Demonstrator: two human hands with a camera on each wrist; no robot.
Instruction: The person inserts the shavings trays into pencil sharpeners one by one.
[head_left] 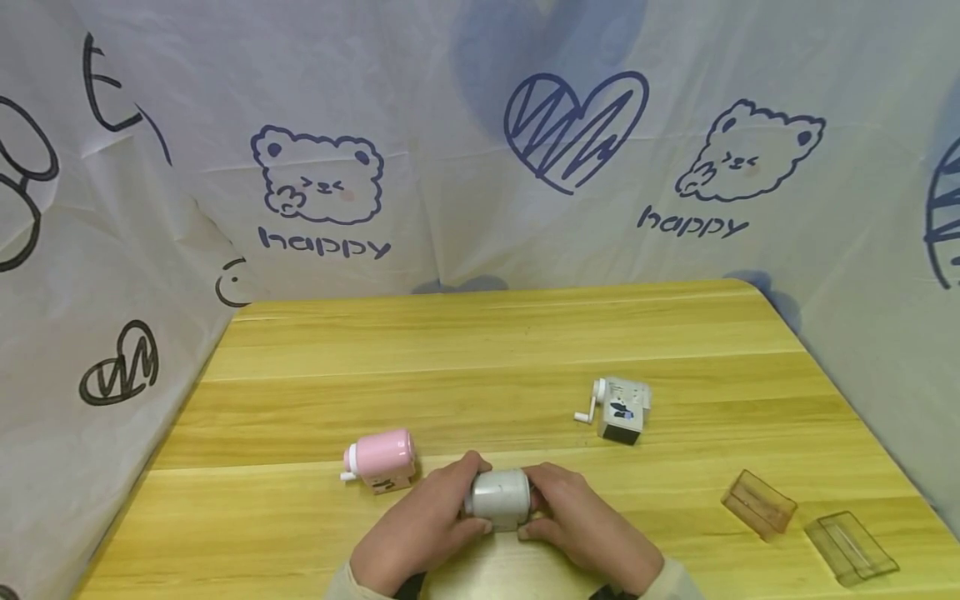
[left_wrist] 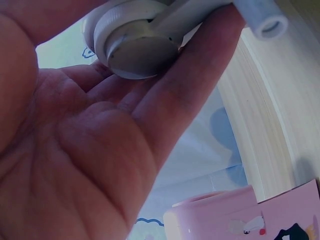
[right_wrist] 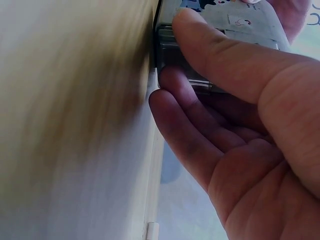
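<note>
From where I stand, the grey sharpener point(head_left: 501, 496) sits just to the right of the pink sharpener point(head_left: 386, 454) and a little nearer the person, squarely between the two hands. Its rounded body runs left to right, so each hand has one end: the left hand point(head_left: 427, 521) grips the end nearer the pink sharpener, the right hand point(head_left: 581, 517) holds the far end, thumb and fingers on opposite sides. Neither hand is nearer; both touch it, with only the body between them. From the left wrist I can make out the crank point(left_wrist: 185, 17) at the left hand's end, which the fingers hide from above. The right wrist shows a dark clear tray point(right_wrist: 172, 57) at the other end, partly behind the fingertips; I can't tell whether it is fully seated. Nor can I be sure the base rests on the table point(head_left: 480, 350). The face with the pictures is cut off at the top of that view. Beyond the pink sharpener and well to its right stands a white sharpener point(head_left: 622, 408), and farther right, nearer the person, lie a brownish tray point(head_left: 759, 504) and a greyish tray point(head_left: 851, 547).
</note>
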